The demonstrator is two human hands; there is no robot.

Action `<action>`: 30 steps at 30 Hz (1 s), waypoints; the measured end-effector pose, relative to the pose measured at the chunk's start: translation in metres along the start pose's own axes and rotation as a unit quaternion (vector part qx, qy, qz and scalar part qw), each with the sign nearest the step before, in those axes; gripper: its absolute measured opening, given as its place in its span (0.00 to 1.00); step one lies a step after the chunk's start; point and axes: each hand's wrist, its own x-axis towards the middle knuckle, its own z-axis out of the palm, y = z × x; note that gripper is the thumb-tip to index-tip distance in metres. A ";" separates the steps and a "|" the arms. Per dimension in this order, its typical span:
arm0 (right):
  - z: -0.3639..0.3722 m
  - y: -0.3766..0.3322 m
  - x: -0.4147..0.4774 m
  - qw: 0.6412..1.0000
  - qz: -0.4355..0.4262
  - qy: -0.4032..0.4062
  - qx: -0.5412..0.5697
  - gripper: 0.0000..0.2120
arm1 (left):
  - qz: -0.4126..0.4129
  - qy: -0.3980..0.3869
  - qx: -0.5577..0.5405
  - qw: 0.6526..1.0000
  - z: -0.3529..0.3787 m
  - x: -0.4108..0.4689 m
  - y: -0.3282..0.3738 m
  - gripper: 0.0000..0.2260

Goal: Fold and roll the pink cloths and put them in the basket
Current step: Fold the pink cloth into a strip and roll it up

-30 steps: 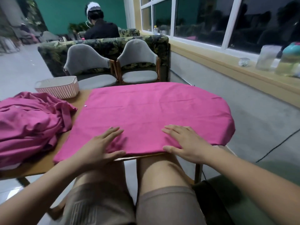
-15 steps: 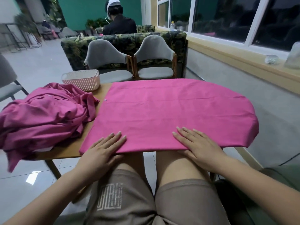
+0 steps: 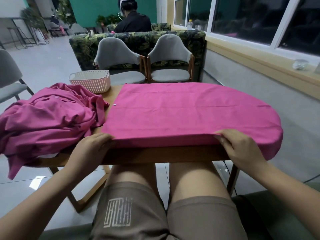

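A flat pink cloth lies spread over the wooden table, draping off its right end and near edge. My left hand grips the cloth's near left corner at the table edge. My right hand pinches the near edge toward the right, fingers curled over the hem. A heap of crumpled pink cloths sits on the table's left end. The pale slotted basket stands at the far left corner, and nothing shows inside it.
Two grey chairs face me across the table, with a leafy-patterned sofa behind them and a person in black beyond. Another grey chair stands at the left. A window ledge runs along the right wall. My knees are under the table.
Both hands slid from lying flat on the cloth's middle outward to its near corners and took hold of the edge. The view has shifted back and right.
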 end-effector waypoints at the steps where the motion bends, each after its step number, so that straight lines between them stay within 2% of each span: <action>1: -0.001 0.002 0.008 1.000 0.006 0.018 0.004 0.14 | 0.004 0.013 0.002 1.000 -0.001 0.009 -0.001 0.13; 3: 0.001 0.005 0.030 0.999 0.020 0.048 0.006 0.13 | 0.011 0.038 0.013 0.999 0.001 0.032 -0.004 0.12; 8: 0.025 0.026 0.105 0.994 0.076 0.082 -0.018 0.11 | -0.041 0.076 0.008 0.996 0.017 0.111 -0.028 0.06; 13: 0.052 0.055 0.187 0.987 0.115 0.102 -0.049 0.12 | -0.079 0.088 0.023 0.993 0.045 0.197 -0.055 0.07; 18: 0.090 0.089 0.243 0.978 0.171 0.063 -0.097 0.12 | -0.118 0.049 0.051 0.991 0.091 0.259 -0.083 0.08; 23: 0.133 0.113 0.257 0.969 0.209 -0.011 -0.132 0.14 | -0.140 -0.013 0.073 0.987 0.138 0.270 -0.107 0.06; 30: 0.154 0.128 0.258 0.966 0.194 -0.031 -0.169 0.13 | -0.119 -0.003 0.064 0.991 0.150 0.263 -0.120 0.04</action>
